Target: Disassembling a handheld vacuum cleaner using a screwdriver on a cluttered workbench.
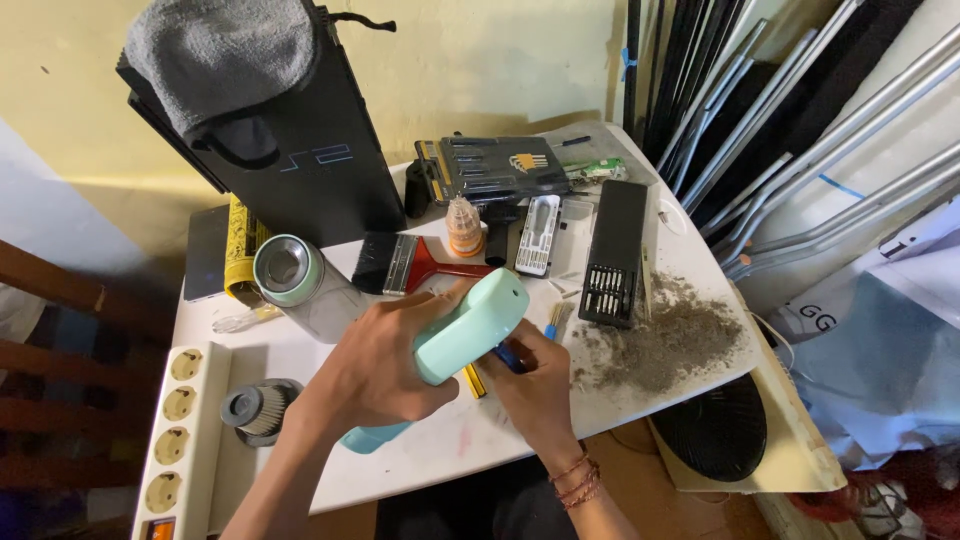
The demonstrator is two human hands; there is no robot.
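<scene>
A person's left hand (375, 365) wraps its fingers tight around a mint-green handheld device (468, 328) above the white surface (450, 450), while the right hand (535, 380) pinches a blue-handled tool (508, 356) against it, beside a dust pile (665, 340)

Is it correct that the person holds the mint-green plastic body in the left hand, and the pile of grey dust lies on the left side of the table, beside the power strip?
Not quite. The left hand does hold the mint-green body, but the head view shows the grey dust pile on the right side of the table, far from the power strip.
</scene>
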